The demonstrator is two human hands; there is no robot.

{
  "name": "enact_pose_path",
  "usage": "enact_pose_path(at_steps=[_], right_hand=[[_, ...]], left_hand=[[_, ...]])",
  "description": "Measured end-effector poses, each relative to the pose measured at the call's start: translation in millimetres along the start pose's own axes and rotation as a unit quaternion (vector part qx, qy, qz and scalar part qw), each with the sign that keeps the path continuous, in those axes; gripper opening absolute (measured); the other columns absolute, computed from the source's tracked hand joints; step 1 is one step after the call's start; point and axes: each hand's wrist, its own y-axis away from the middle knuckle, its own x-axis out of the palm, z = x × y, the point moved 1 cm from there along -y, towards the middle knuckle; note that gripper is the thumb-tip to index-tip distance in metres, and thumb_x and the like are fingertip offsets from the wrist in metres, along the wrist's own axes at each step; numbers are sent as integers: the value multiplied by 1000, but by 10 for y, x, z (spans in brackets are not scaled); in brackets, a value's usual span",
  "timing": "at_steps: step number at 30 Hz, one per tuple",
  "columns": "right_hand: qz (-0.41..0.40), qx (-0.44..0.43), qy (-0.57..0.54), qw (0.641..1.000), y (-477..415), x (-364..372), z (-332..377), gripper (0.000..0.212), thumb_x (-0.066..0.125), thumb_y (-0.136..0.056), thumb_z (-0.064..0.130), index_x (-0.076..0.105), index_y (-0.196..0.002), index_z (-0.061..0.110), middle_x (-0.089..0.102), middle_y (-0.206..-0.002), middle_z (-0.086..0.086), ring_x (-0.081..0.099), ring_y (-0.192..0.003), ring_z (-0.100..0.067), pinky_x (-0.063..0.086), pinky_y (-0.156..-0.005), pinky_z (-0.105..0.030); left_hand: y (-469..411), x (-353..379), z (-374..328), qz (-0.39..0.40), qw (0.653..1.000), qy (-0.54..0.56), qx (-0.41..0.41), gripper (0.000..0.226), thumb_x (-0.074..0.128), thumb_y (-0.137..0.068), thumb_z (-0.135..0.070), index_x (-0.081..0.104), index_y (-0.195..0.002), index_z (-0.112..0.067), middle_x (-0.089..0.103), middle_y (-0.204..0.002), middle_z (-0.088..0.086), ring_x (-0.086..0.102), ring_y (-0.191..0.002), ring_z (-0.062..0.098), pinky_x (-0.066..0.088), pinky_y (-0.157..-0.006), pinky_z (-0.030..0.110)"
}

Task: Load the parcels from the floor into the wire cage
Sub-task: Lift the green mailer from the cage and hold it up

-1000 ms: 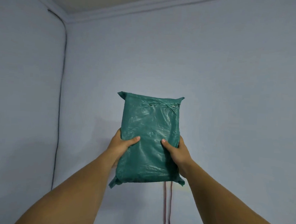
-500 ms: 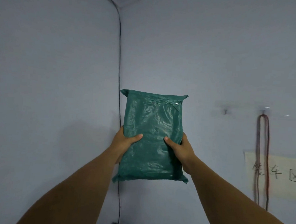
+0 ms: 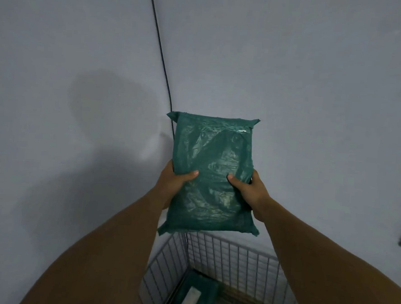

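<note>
Got 1 green plastic-wrapped parcel up in the air, upright, roughly over the far corner of the wire cage. My left hand grips its left edge and my right hand grips the right, thumbs on the near face, fingers wrapped behind. Progress: 1 other green parcel with a white label already lies down in the cage. This one isn't in yet, I'd say it needs lowering past the rim. The room floor is out of view, so no clue how many are left.
</note>
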Motion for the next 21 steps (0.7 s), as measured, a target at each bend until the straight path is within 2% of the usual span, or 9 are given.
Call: enact_pose_path(at_steps=[2, 6, 9, 12, 16, 19, 21], right_hand=[[-22, 37, 5, 999, -52, 9, -389, 75, 85, -79, 41, 46, -142, 28, 64, -126, 0, 64, -111, -28, 53, -100, -49], [-85, 102, 14, 991, -107, -28, -1222, 73, 84, -79, 42, 48, -142, 29, 64, -128, -2, 64, -111, -30, 54, -98, -52], [-133, 145, 21, 980, -91, -67, -1859, 70, 82, -82, 41, 49, -143, 27, 62, -127, -1, 62, -111, -31, 53, -99, -52], [-170, 191, 12, 967, -21, -74, -2571, 68, 82, -82, 39, 52, -141, 25, 64, -127, -1, 62, -112, -30, 54, -98, -52], [-219, 276, -3, 936, 262, -95, -3663, 68, 86, -78, 41, 55, -137, 26, 65, -127, -2, 63, -112, -31, 55, -97, -53], [-228, 334, -6, 915, 449, -80, -4561, 61, 84, -81, 32, 53, -133, 24, 64, -123, -1, 63, -111, -30, 55, -95, -50], [-231, 354, -7, 906, 557, -59, -4979, 65, 85, -81, 29, 53, -136, 20, 65, -126, -4, 64, -112, -31, 56, -95, -52]], left_hand=[[-113, 21, 412, 23, 999, 0, -31, 60, 86, -81, -16, 59, -134, -24, 72, -121, -2, 74, -99, 12, 62, -73, 27], [-336, 116, 1348, 54, 994, 5, -91, 66, 91, -77, -28, 61, -136, -23, 73, -123, -1, 72, -109, 21, 59, -94, 46], [-445, 250, 2059, 81, 989, -3, -127, 55, 85, -83, -27, 62, -133, -23, 73, -122, -2, 72, -109, 20, 59, -94, 44], [-460, 355, 2843, 104, 981, -3, -165, 54, 82, -87, -23, 60, -136, -20, 72, -124, -2, 72, -109, 19, 59, -93, 41], [-243, 451, 3960, 136, 959, -32, -246, 46, 76, -92, -20, 60, -135, -16, 69, -125, 1, 68, -110, 19, 55, -91, 32], [-18, 518, 4994, 161, 932, -62, -320, 55, 77, -91, -27, 56, -141, -17, 66, -130, 1, 63, -118, 23, 51, -104, 42], [150, 483, 5484, 154, 920, -61, -355, 62, 79, -89, -25, 53, -145, -18, 66, -133, 2, 63, -120, 24, 50, -107, 47]])
